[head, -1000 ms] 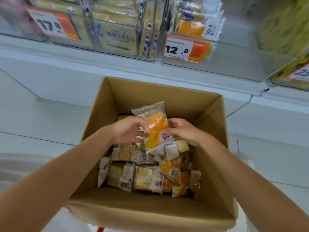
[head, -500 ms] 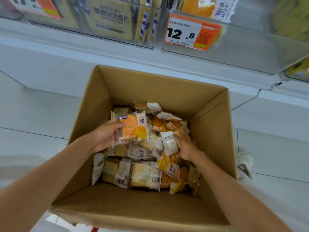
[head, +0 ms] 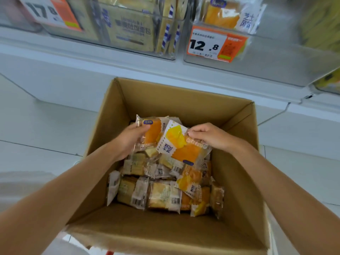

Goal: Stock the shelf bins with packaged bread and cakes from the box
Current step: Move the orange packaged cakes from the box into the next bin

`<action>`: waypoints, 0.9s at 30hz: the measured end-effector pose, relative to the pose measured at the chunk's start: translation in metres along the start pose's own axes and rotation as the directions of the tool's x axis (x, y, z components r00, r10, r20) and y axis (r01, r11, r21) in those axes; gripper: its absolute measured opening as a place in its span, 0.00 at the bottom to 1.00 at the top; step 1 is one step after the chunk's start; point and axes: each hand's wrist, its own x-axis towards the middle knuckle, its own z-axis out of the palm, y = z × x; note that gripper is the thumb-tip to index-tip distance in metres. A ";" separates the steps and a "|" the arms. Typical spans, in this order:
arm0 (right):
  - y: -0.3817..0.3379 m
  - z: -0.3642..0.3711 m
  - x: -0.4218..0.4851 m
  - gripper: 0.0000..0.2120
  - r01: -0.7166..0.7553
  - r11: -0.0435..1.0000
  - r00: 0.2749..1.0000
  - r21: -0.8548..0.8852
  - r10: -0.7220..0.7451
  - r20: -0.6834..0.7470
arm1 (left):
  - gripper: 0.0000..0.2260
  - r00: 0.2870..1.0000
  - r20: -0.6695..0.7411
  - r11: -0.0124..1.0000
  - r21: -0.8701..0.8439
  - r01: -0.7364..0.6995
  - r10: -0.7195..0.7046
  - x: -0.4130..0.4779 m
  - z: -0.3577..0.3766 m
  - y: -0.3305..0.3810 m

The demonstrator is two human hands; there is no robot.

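Note:
An open cardboard box (head: 237, 181) stands below the shelf, holding several packaged cakes (head: 163, 196). My left hand (head: 128, 142) grips an orange cake packet (head: 152, 133) above the pile. My right hand (head: 209, 136) pinches the edge of a second orange and yellow cake packet (head: 184, 146), lifted beside the first and overlapping it. Above, a clear shelf bin (head: 266, 59) with a 12.8 price tag (head: 215, 45) holds the same kind of orange cake (head: 222, 15).
To the left, another clear bin (head: 128, 46) is packed with toast bread packages and carries a 17.8 tag (head: 49, 13). A white shelf ledge (head: 92, 59) runs above the box. White floor tiles lie on both sides.
My right hand went down into the pile and has come up pinching a second cake packet. My left hand still holds the first packet, now raised a little.

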 end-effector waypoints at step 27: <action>-0.116 -0.010 -0.106 0.39 0.115 0.856 0.852 0.504 0.176 -0.494 | 0.17 0.923 0.061 0.904 -0.236 -0.356 0.380 -0.114 0.083 0.111</action>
